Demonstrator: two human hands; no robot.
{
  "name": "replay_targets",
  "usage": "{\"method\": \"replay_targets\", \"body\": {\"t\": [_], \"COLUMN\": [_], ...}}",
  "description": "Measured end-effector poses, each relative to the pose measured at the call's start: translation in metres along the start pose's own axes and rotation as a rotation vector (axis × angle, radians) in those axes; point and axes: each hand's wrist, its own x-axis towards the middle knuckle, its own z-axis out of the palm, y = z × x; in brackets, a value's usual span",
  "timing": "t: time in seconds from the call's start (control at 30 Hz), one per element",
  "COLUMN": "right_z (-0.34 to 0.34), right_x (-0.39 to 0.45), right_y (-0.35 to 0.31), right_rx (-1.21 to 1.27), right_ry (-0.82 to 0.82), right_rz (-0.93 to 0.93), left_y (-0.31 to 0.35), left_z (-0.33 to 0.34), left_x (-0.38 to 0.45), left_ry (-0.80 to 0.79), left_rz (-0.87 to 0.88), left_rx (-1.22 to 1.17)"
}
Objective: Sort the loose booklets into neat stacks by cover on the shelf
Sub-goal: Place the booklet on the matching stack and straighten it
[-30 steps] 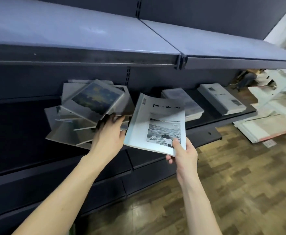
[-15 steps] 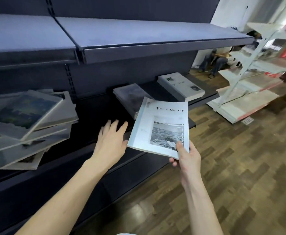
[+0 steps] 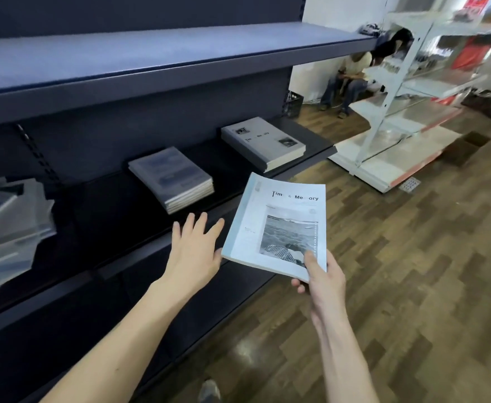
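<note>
Bare shelf board (image 3: 116, 216) lies open between the loose pile (image 3: 8, 225) and 2 neat stacks (image 3: 171, 178)

On the shelf (image 3: 311, 146) two neat stacks lie apart, the middle stack (image 3: 171, 178) left of the far stack (image 3: 263, 143); a loose pile (image 3: 8, 225) sits at the left edge; the held booklet (image 3: 279, 225) hangs in front of the shelf, right of the left hand (image 3: 193, 251); the right hand (image 3: 321, 279) pinches its near corner.
</note>
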Motion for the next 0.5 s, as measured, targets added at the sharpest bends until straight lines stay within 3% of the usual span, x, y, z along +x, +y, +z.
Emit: {"method": "replay_targets", "body": {"t": [0.5], "right_z": [-0.011], "right_x": [0.144], "right_y": [-0.032], "right_rx": [-0.068], "right_ry": [0.001], "right_rz": [-0.005], "left_y": [0.049], "left_z": [0.044], "left_x": [0.145], "left_ry": [-0.054], "left_rz": [-0.007], "left_rx": [-0.168]}}
